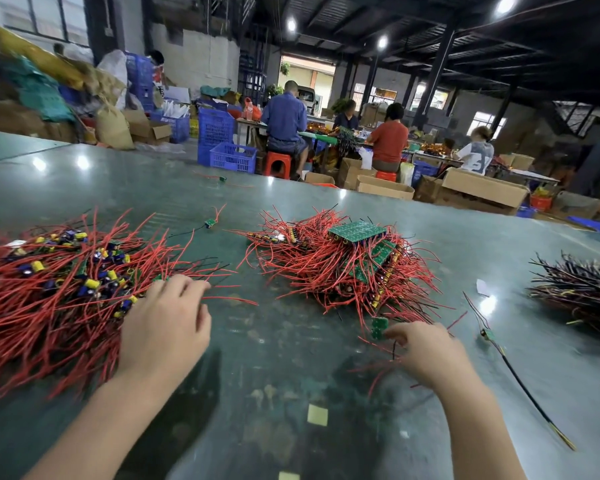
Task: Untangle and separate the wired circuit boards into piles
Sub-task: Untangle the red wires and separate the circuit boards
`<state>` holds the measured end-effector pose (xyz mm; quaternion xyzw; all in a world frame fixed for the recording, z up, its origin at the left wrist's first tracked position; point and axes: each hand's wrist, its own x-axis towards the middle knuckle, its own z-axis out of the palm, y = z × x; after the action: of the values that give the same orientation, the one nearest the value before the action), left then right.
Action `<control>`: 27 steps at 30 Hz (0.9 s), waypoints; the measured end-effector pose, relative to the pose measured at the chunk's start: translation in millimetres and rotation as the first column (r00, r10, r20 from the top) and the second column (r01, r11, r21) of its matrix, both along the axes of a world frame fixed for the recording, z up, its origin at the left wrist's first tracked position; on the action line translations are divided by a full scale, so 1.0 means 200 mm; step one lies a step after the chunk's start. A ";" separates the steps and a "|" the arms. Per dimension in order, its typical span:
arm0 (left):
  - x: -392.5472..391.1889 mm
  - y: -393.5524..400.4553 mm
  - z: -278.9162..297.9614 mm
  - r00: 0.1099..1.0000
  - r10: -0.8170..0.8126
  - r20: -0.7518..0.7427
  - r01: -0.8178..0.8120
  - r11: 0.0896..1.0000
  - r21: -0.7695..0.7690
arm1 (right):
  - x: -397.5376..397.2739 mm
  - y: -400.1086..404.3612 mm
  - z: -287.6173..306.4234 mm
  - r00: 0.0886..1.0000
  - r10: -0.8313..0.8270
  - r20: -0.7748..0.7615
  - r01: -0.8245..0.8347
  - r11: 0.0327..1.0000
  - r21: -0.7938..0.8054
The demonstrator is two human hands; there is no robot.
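Left pile (59, 289): broad heap of red wires, blue and yellow capacitors showing on top, spread flat at table's left edge. Middle pile (343, 265): denser red-wire mound, green boards (356, 231) stacked on top, tilted, more boards wedged in below. Small green board (379, 328) at middle pile's near edge, upright, red wires trailing. Stray board (209, 222) lying alone between piles, further back.

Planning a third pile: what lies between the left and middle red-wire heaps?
Bare green table with stray wire ends and one small loose board, seen in the head view.
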<state>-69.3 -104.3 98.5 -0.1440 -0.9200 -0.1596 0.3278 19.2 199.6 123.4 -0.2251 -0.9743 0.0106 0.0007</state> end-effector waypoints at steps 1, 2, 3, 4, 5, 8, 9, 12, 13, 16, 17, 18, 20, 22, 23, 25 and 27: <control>0.01 0.02 -0.01 0.999 -0.041 -0.010 0.041 0.999 0.008 | 0.00 0.01 0.00 1.000 0.007 -0.020 -0.007 1.000 0.023; 0.03 0.04 -0.01 0.997 -0.079 -0.015 0.079 0.997 0.016 | 0.01 0.01 -0.01 0.999 0.010 -0.030 -0.009 0.999 0.033; 0.05 0.07 -0.02 0.993 -0.113 -0.021 0.114 0.993 0.024 | 0.01 0.02 -0.01 1.000 0.009 -0.030 -0.008 1.000 0.028; 0.07 0.09 -0.02 0.989 -0.145 -0.026 0.146 0.989 0.030 | 0.01 0.02 -0.01 1.000 0.000 -0.030 0.000 1.000 0.000; 0.09 0.11 -0.03 0.984 -0.178 -0.027 0.179 0.983 0.033 | 0.01 0.02 -0.01 0.999 -0.015 -0.043 0.013 0.999 -0.040; 0.14 0.16 -0.04 0.964 -0.266 -0.004 0.266 0.962 0.055 | 0.01 0.02 -0.01 0.988 -0.073 -0.137 0.059 0.993 -0.103; 0.14 0.17 -0.05 0.958 -0.287 0.008 0.286 0.956 0.063 | 0.00 0.02 -0.01 0.982 -0.083 -0.167 0.066 0.993 -0.103; 0.16 0.18 -0.06 0.945 -0.323 0.042 0.319 0.944 0.083 | -0.01 0.02 -0.02 0.979 -0.044 -0.197 0.031 0.997 -0.070; 0.16 0.18 -0.06 0.944 -0.327 0.046 0.322 0.942 0.095 | -0.01 0.02 -0.01 0.971 -0.030 -0.237 0.013 0.997 -0.073; 0.15 0.18 -0.06 0.942 -0.334 0.046 0.326 0.938 0.119 | -0.01 0.01 0.01 0.943 0.015 -0.331 -0.017 1.000 -0.002; 0.15 0.18 -0.06 0.939 -0.341 0.050 0.333 0.935 0.124 | -0.01 0.00 0.02 0.960 0.039 -0.279 -0.027 0.999 0.047; 0.15 0.18 -0.07 0.937 -0.345 0.052 0.336 0.933 0.131 | 0.00 -0.01 0.03 0.977 0.062 -0.204 -0.049 0.997 0.065; 0.15 0.18 -0.07 0.937 -0.345 0.048 0.335 0.931 0.146 | 0.01 -0.03 0.07 0.977 0.130 -0.168 -0.147 0.985 -0.090; 0.14 0.18 -0.08 0.937 -0.348 0.043 0.338 0.929 0.154 | 0.04 -0.06 0.13 0.920 0.191 -0.344 -0.326 0.859 -0.396; 0.14 0.18 -0.08 0.936 -0.349 0.039 0.339 0.928 0.157 | 0.03 -0.08 0.15 0.866 0.160 -0.473 -0.421 0.742 -0.521; 0.14 0.18 -0.07 0.935 -0.353 0.042 0.342 0.925 0.165 | 0.01 -0.11 0.14 0.744 -0.013 -0.668 -0.519 0.618 -0.590; 0.15 0.19 -0.07 0.931 -0.364 0.038 0.352 0.919 0.176 | -0.04 -0.11 0.06 0.695 -0.024 -0.719 -0.411 0.807 -0.424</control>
<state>-38.9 -67.3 83.7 -0.2762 -0.8725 -0.2978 0.2716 10.8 176.6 135.0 -0.0850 -0.8726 0.3766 0.2993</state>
